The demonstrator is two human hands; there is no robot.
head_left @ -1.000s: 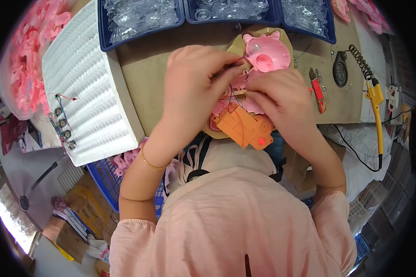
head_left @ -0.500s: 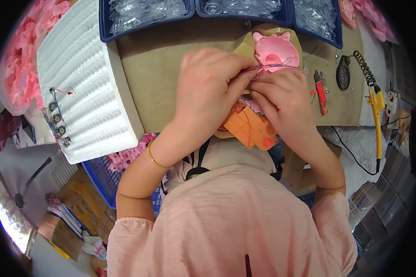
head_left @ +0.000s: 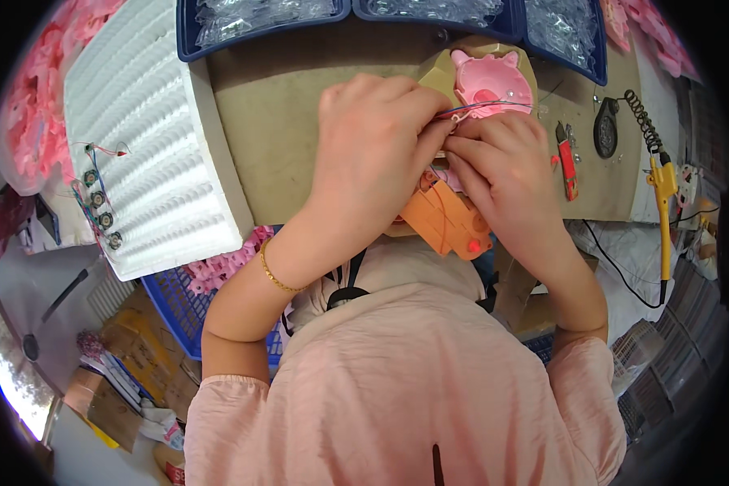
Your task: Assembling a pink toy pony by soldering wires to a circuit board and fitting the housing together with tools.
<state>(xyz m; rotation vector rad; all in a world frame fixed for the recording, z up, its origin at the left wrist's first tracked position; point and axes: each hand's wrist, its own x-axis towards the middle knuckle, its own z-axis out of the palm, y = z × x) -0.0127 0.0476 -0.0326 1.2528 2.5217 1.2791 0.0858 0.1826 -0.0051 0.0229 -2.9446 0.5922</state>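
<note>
Thin coloured wires (head_left: 494,104) run out from the fingertips of my left hand (head_left: 385,134), which pinches them with thumb and forefinger. Close beside it, my right hand (head_left: 498,154) has its fingers curled together near the same wires; what they grip is hidden. Just beyond the hands lies a pink plastic shell (head_left: 494,77) with two ear-like points, set in a tan holder (head_left: 439,74). Below the hands, near my body, sits an orange plastic housing (head_left: 445,220) with a red spot at one corner and a thin wire across it.
Blue bins (head_left: 267,32) of clear plastic parts line the back. On the left stands a white ribbed foam tray (head_left: 150,154) with small round speakers (head_left: 99,199). To the right lie a red-handled cutter (head_left: 569,170), a black oval part (head_left: 605,130) and a yellow soldering iron (head_left: 664,194).
The hands stay together at the wires, with only slight finger movement. The whole view has shifted a little, and the orange housing appears slightly turned.
</note>
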